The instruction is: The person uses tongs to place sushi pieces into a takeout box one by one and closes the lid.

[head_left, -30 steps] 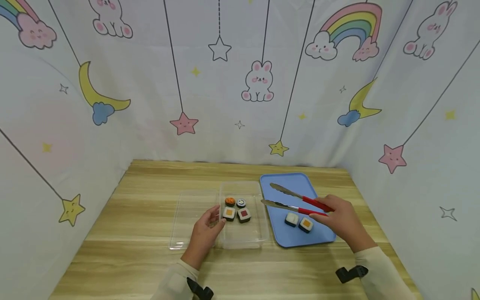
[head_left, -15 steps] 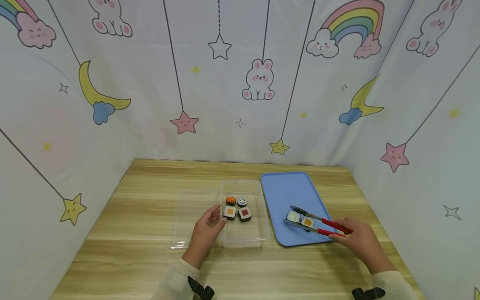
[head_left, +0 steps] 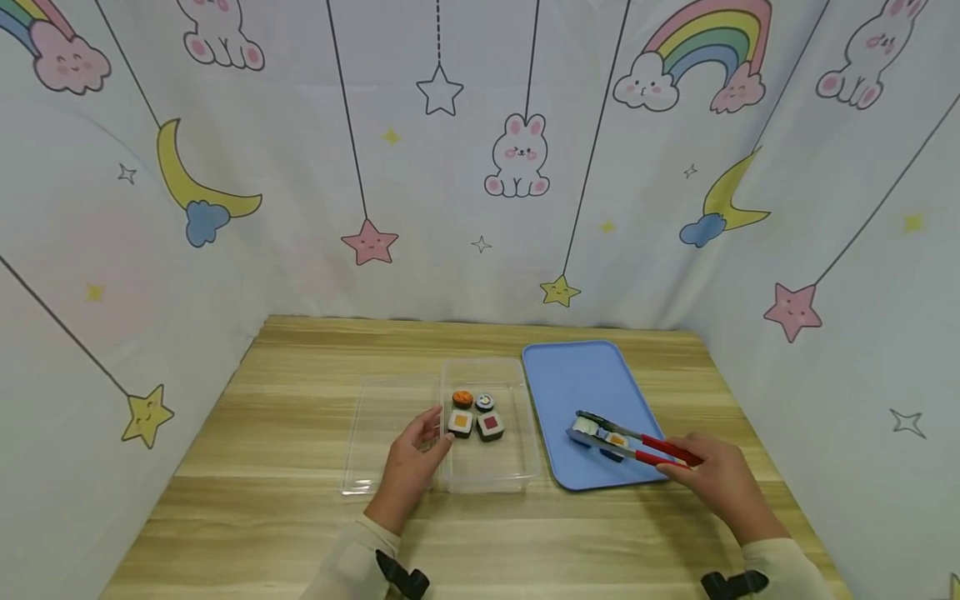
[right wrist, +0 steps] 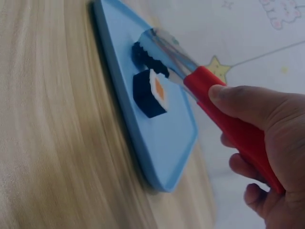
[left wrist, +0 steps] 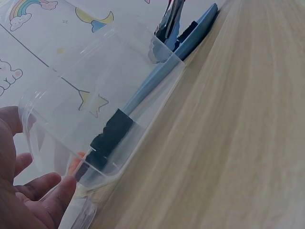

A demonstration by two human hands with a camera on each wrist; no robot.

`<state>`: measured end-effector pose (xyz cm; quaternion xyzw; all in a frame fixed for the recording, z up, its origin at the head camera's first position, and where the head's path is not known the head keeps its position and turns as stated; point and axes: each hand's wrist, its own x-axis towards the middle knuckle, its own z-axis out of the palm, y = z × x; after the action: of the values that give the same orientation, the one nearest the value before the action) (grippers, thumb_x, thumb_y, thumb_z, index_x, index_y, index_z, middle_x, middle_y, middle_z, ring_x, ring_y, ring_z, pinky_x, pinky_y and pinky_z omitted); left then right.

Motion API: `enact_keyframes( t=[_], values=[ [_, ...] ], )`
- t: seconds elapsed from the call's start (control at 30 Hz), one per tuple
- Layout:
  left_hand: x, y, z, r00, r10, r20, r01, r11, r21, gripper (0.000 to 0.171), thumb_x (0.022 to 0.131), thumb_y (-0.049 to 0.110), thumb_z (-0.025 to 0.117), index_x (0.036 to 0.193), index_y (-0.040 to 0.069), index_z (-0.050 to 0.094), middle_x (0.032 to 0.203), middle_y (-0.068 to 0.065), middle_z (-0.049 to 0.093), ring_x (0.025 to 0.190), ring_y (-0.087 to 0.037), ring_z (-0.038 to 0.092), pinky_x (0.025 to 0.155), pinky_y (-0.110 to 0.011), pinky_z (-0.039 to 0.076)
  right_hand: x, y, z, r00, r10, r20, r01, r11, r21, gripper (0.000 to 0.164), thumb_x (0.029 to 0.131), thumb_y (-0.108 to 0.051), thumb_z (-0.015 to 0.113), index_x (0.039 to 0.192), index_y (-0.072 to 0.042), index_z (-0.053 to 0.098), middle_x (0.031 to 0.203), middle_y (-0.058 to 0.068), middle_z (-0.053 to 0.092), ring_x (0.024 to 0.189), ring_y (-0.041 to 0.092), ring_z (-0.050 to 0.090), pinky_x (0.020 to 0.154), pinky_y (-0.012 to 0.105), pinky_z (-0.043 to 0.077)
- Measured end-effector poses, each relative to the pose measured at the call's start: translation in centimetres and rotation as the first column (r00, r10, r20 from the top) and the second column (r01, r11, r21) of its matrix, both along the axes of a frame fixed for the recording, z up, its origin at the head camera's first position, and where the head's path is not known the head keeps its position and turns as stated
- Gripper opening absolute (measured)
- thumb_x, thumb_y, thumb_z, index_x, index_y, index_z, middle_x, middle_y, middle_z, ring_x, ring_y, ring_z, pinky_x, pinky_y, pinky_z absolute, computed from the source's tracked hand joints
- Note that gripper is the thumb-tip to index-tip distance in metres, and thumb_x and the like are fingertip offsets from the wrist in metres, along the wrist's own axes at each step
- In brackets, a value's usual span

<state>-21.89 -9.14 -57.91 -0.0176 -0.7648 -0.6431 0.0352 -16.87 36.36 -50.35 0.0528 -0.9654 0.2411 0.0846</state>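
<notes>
As the right hand [head_left: 716,475] grips red-handled metal tongs [right wrist: 231,119], left hand [head_left: 408,460] relaxed, touching clear plastic box [head_left: 487,484]

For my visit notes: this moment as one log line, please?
right hand: holds tongs over blue tray | left hand: at clear box | on tray: two sushi | in box: four sushi | tongs' pinch: unclear

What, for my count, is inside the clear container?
The clear container holds an orange-topped piece, a small round roll, a yellow-centred piece and a red-centred piece. Their undersides are hidden.
</notes>
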Motion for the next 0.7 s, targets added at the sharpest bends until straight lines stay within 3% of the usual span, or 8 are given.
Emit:
enact_keyframes(
  t=[0.23,0.43,0.7],
  values=[
    [0.0,0.0,-0.1,1.000,-0.001,0.003,0.001,1.000,0.000,0.054,0.096,0.014,0.075,0.147,0.009,0.058,0.139,-0.017,0.063,0.124,-0.033,0.063,0.103,-0.052,0.053,-0.4,-0.4,0.8,0.999,0.014,-0.051,-0.015,0.999,-0.030,0.038,0.079,-0.023,0.092,0.111,-0.007,0.081,0.093,0.004,0.073,0.080,0.020,0.061,0.063,0.029,0.051],
    [-0.1,0.0,-0.1,1.000,-0.003,-0.002,0.003,1.000,0.008,0.054,0.097,0.015,0.075,0.147,0.008,0.057,0.139,-0.019,0.063,0.125,-0.034,0.062,0.103,-0.052,0.052,-1.0,-1.6,2.4,0.996,0.022,-0.085,-0.025,0.999,-0.033,0.040,0.081,-0.028,0.091,0.115,-0.010,0.080,0.099,0.004,0.075,0.083,0.021,0.062,0.063,0.028,0.052],
    [-0.1,-0.1,-0.2,1.000,-0.002,-0.012,0.002,1.000,0.023,0.054,0.096,0.017,0.077,0.146,0.010,0.058,0.139,-0.018,0.064,0.124,-0.033,0.063,0.103,-0.052,0.053,-2.3,-5.4,3.3,0.978,0.146,-0.152,-0.159,0.984,-0.077,0.037,0.079,-0.026,0.093,0.112,-0.013,0.081,0.100,0.002,0.076,0.085,0.021,0.067,0.066,0.030,0.058]
  ],
)
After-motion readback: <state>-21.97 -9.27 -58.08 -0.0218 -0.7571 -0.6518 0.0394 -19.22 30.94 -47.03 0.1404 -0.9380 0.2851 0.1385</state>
